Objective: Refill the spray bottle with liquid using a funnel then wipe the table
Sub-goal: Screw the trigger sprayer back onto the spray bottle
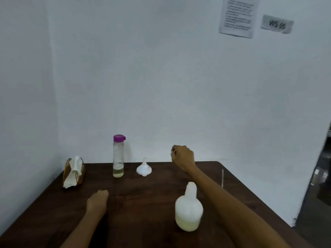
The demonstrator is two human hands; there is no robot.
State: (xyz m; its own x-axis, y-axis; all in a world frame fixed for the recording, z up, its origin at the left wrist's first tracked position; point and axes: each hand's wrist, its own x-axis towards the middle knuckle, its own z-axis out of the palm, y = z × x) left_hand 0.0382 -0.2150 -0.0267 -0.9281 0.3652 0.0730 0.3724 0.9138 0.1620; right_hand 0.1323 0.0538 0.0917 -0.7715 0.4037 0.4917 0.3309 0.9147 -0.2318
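On the dark wooden table (143,203), the task looks barely begun. Near the right of centre stands a white jug-like bottle (189,210) with pale yellowish liquid low inside; its top seems to be off, though the blur makes that uncertain, and this is probably the spray bottle to be refilled. At the far edge stands a clear bottle (118,156) with a purple cap in place and a little yellowish liquid at the bottom. Just right of it a white funnel (144,169) rests mouth down, spout up, untouched and in neither bottle. At the far left lies a woven holder with white tissue (73,173), unused.

The left hand (98,199) rests on the table near the middle, fingers curled under, holding nothing visible. The right hand (182,156) is raised over the far edge, right of the funnel, fingers curled; something small may be pinched at the fingertips, but I cannot tell.

Placing the funnel, pouring, recapping and wiping all remain.

On the wall a grey tag (277,24) reads "WS 05"; the printed sheet (238,16) beside it is too blurred to read.
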